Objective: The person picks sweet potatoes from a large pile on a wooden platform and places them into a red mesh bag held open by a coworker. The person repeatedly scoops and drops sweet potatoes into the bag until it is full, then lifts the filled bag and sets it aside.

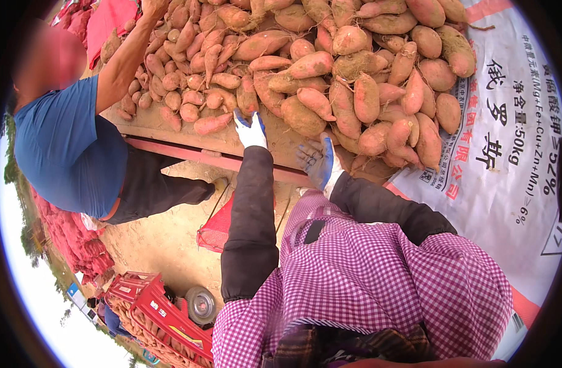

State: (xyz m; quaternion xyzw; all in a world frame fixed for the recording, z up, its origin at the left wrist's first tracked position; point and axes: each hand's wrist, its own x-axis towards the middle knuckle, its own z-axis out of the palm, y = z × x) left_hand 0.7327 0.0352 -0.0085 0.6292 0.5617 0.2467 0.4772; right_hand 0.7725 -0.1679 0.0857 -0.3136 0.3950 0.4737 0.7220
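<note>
Sweet potatoes with soil on their skins are heaped in front of me. My left hand (252, 129), in a white glove with blue-coated fingers, reaches to the near edge of the heap. Its spread thumb and fingers are at the lower end of one upright sweet potato (247, 93); no firm grip shows. My right hand (321, 161), gloved alike, is held with its fingers extended and palm turned inward. Its fingertips are close to the sweet potatoes at the heap's lower edge, below a large brownish one (302, 116). Nothing shows in its palm.
A printed white woven sack (501, 184) lies at right beside the heap. A red metal edge (207, 156) bounds the platform. At left another person (69, 147) reaches over smaller sweet potatoes. Below are a red mesh bag (215, 230), stacked red sacks (74, 239) and a loaded red cart (157, 317).
</note>
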